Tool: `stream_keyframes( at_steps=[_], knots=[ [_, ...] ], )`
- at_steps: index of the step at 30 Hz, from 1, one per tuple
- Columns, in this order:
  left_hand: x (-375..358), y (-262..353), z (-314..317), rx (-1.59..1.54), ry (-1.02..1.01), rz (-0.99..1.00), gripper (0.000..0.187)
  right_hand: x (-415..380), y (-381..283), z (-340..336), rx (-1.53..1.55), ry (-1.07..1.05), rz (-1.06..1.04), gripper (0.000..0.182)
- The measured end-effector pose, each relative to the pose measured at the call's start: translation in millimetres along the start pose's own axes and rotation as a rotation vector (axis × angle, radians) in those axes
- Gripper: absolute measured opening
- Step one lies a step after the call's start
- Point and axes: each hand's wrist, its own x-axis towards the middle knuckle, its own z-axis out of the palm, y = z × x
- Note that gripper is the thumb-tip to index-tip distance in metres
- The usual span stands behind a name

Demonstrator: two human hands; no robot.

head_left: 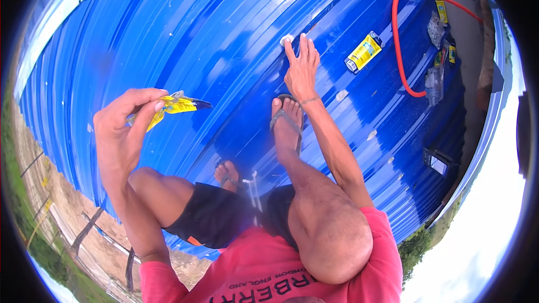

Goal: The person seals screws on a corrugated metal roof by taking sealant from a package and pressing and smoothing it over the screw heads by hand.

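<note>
Between the thumb and fingers of my left hand (130,113) is a crumpled yellow packet (181,105) with a dark end, held above the blue corrugated metal sheeting (151,33). My right hand (303,70) reaches down to the sheeting, fingers spread, with a fingertip on a small white patch (287,40) beside a seam. Whether that fingertip presses or only rests there is unclear. To the right of my right hand, a yellow and dark blue packet (364,53) lies on the sheeting.
A red hose (396,28) curves across the right side. Beyond it lie a clear plastic bottle (434,85), more yellow packaging (442,11) and a dark box (437,163). My sandalled feet stand on the sheeting. Ground and posts show beyond the lower left edge.
</note>
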Motion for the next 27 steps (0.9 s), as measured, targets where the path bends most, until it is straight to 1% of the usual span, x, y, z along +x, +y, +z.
stream_keyframes(
  at_steps=[6,9,13,17,21,23,27],
  knots=[
    [-2.7,-4.8,-0.8,-0.009,0.012,0.005,0.014,-5.4,-1.9,-6.5,0.017,0.028,-0.003,0.078],
    [-0.4,-2.5,4.2,-0.033,0.057,0.024,0.013,-9.1,-3.5,-1.7,-0.027,-0.006,-0.015,0.079],
    [-0.1,-3.1,3.2,-0.004,0.045,0.015,0.013,-9.7,-3.9,-8.2,-0.059,-0.003,0.000,0.078],
    [1.0,-2.3,5.8,-0.011,0.043,0.024,0.013,10.7,-4.0,-9.0,-0.104,0.026,-0.045,0.074],
    [2.0,-2.7,5.0,0.017,0.040,0.021,0.013,14.5,-2.4,-3.8,-0.155,-0.002,-0.113,0.071],
    [1.8,-6.2,3.4,0.032,0.053,-0.004,0.013,8.3,2.1,-1.7,-0.172,0.006,-0.151,0.071],
    [1.3,-11.8,-2.4,-0.009,0.031,-0.082,0.014,-6.9,13.0,-0.1,-0.270,-0.045,-0.139,0.075]
  ],
)
